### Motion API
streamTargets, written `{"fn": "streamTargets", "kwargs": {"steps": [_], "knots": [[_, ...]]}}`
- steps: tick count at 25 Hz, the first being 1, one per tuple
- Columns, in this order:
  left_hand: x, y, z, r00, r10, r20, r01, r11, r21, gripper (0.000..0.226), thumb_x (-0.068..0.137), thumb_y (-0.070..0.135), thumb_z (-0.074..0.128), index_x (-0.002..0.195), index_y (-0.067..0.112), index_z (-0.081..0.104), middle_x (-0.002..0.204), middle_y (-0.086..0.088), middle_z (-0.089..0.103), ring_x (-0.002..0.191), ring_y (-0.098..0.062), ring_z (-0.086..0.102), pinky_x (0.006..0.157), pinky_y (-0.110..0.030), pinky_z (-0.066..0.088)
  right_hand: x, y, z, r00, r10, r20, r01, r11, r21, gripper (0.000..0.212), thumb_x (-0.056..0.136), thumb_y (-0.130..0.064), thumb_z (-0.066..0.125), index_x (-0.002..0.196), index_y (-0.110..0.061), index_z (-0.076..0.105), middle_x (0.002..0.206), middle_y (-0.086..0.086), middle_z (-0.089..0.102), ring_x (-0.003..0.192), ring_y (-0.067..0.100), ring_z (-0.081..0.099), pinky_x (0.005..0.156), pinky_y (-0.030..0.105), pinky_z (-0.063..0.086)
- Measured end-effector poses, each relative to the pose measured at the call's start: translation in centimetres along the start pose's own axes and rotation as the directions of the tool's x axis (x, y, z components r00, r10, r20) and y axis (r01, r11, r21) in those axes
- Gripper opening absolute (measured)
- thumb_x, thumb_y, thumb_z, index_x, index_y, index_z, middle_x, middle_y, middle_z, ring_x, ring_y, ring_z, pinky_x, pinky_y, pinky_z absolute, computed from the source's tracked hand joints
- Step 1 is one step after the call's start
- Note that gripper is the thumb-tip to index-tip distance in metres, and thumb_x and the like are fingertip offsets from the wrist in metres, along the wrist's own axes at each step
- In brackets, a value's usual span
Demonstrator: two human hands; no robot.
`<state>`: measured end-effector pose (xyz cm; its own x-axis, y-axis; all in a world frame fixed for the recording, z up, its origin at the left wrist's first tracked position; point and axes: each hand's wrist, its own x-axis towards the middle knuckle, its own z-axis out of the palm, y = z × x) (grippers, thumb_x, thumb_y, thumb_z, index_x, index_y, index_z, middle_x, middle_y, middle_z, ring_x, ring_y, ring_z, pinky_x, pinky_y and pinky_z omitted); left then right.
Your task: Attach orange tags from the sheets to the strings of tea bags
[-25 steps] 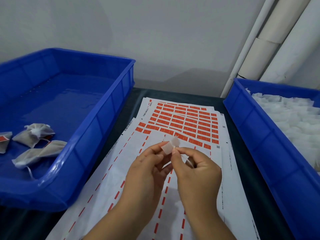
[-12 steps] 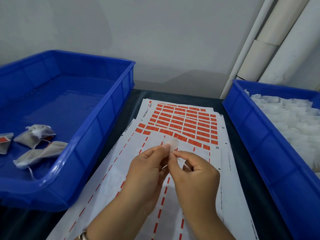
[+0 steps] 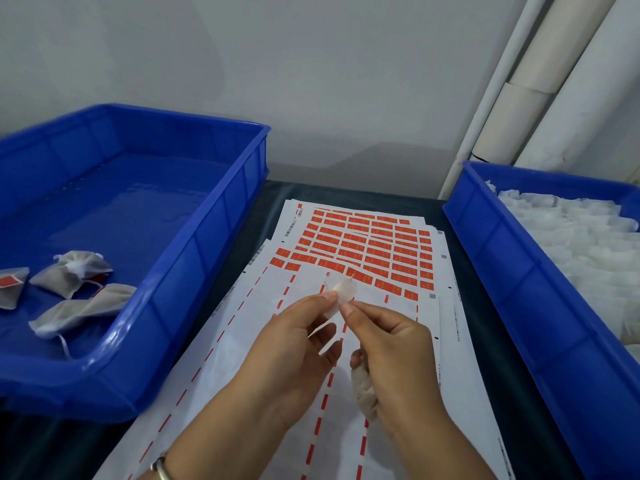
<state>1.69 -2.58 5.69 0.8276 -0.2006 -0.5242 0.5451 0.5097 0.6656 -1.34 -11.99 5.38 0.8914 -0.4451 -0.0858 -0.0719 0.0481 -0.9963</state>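
While both hands met above the tag sheets (image 3: pixel 360 251), the left hand (image 3: pixel 294 355) and right hand (image 3: pixel 391 348) each pinched one pale tag (image 3: pixel 343 289); a tea bag (image 3: pixel 363 393) sat tucked in the right palm. Two blue bins flanked them: the left bin (image 3: pixel 180 278) held three tagged bags (image 3: pixel 72 271), the right bin (image 3: pixel 519 271) a white heap I couldn't count.

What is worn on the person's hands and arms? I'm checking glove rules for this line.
No gloves: the left hand and the right hand are bare, and both forearms show no sleeves. The one item worn is a thin silver bangle on the left wrist.
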Motion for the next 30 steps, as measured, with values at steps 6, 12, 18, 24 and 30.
{"fn": "streamTargets", "kwargs": {"steps": [6, 12, 18, 24, 30], "knots": [[0.3, -0.5, -0.4, 0.996, -0.091, 0.012, 0.091, 0.996, 0.011, 0.031, 0.070, 0.018, 0.071, 0.099, 0.009, 0.064, 0.085, -0.007, 0.062, 0.081, -0.021, 0.057, 0.060, -0.032, 0.051, 0.4, 0.2, 0.0, 0.994, 0.084, -0.068, -0.088, 0.994, -0.063, 0.028, 0.080, -0.027, 0.070, 0.053, -0.035, 0.069, 0.062, -0.014, 0.067, 0.061, 0.018, 0.063, 0.047, 0.018, 0.048], [0.0, -0.4, -1.9, 0.930, -0.134, 0.342, 0.155, 0.987, -0.036, 0.035, 0.064, 0.022, 0.055, 0.085, 0.002, 0.073, 0.077, -0.012, 0.060, 0.067, -0.020, 0.057, 0.069, -0.037, 0.046, -0.5, -0.9, -1.0, 0.951, 0.288, 0.109, -0.297, 0.952, 0.069, 0.040, 0.087, -0.022, 0.060, 0.047, -0.020, 0.063, 0.035, -0.008, 0.042, 0.031, 0.005, 0.041, 0.041, 0.015, 0.039], [-0.5, -0.2, -2.4, 0.930, 0.016, 0.366, -0.116, 0.960, 0.253, 0.023, 0.076, 0.003, 0.058, 0.084, 0.012, 0.077, 0.081, -0.010, 0.070, 0.068, -0.017, 0.067, 0.066, -0.027, 0.054, -0.9, -1.5, -2.0, 0.903, 0.375, 0.210, -0.411, 0.896, 0.169, 0.021, 0.088, -0.021, 0.061, 0.068, -0.012, 0.063, 0.043, -0.001, 0.028, 0.035, 0.008, 0.030, 0.050, 0.026, 0.038], [-0.8, 0.3, -2.5, 0.904, 0.095, 0.417, -0.255, 0.902, 0.348, 0.031, 0.051, 0.033, 0.073, 0.081, 0.027, 0.078, 0.093, 0.002, 0.074, 0.084, -0.014, 0.069, 0.069, -0.021, 0.053, -1.3, -1.7, -2.3, 0.890, 0.402, 0.217, -0.432, 0.894, 0.115, 0.010, 0.086, -0.019, 0.062, 0.077, -0.013, 0.064, 0.041, -0.001, 0.032, 0.032, 0.007, 0.035, 0.050, 0.025, 0.039], [-0.7, -0.5, -2.1, 0.906, 0.150, 0.396, -0.277, 0.918, 0.285, 0.031, 0.054, 0.037, 0.072, 0.080, 0.022, 0.078, 0.097, 0.000, 0.073, 0.090, -0.016, 0.069, 0.075, -0.022, 0.053, -1.6, -1.7, -2.3, 0.882, 0.397, 0.253, -0.444, 0.880, 0.168, 0.016, 0.084, -0.015, 0.063, 0.068, -0.012, 0.062, 0.041, 0.000, 0.028, 0.031, 0.006, 0.030, 0.046, 0.026, 0.038]]}}
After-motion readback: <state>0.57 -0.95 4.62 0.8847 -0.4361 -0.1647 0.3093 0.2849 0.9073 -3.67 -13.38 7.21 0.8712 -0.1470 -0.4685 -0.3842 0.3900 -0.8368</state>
